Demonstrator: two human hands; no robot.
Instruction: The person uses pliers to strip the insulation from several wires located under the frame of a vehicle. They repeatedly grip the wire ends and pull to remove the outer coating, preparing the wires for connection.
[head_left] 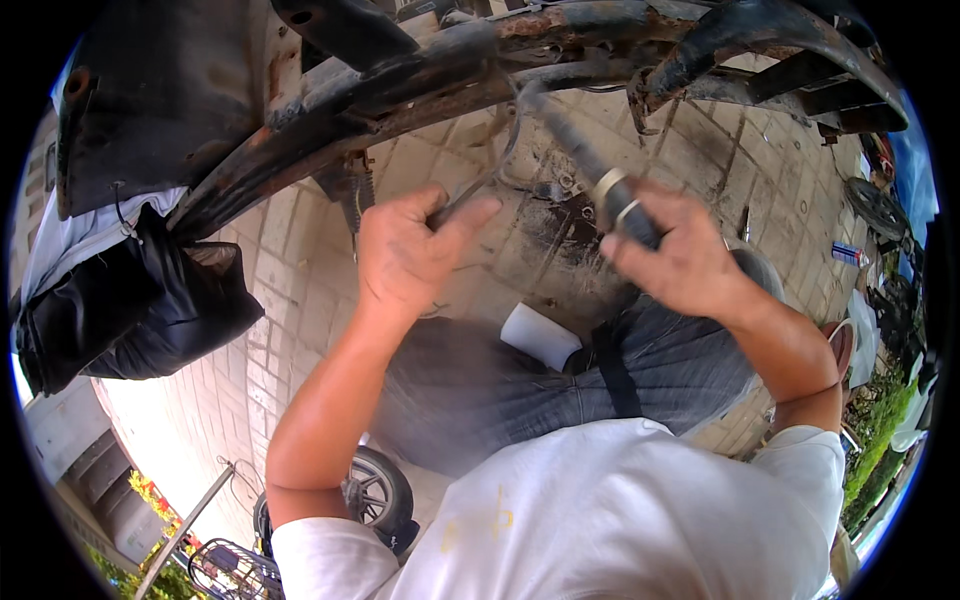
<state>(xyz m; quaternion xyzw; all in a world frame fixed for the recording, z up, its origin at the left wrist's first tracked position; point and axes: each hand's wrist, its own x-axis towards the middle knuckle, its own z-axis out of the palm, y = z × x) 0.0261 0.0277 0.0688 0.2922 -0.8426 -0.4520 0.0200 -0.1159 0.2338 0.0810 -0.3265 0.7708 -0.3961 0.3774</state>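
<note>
My left hand (405,245) is closed around a thin dark rod (470,198), which runs up and right toward the underside of a rusty metal frame (430,95). My right hand (680,250) grips a dark cylindrical tool (590,160) with two pale gold bands. Its far end is blurred and lies near the frame's lower tube; I cannot tell whether it touches. A thin curved piece, perhaps wire or cable, hangs beside that end. On my lap, between grey trouser legs, sits a white cylinder (540,337).
The frame spans the top of the view, with a dark panel (160,110) at left. A black bag (150,310) hangs below it. Dark stains mark the paving (560,240). Behind my left arm stands a small wheel (382,490); a blue can (848,254) lies at right.
</note>
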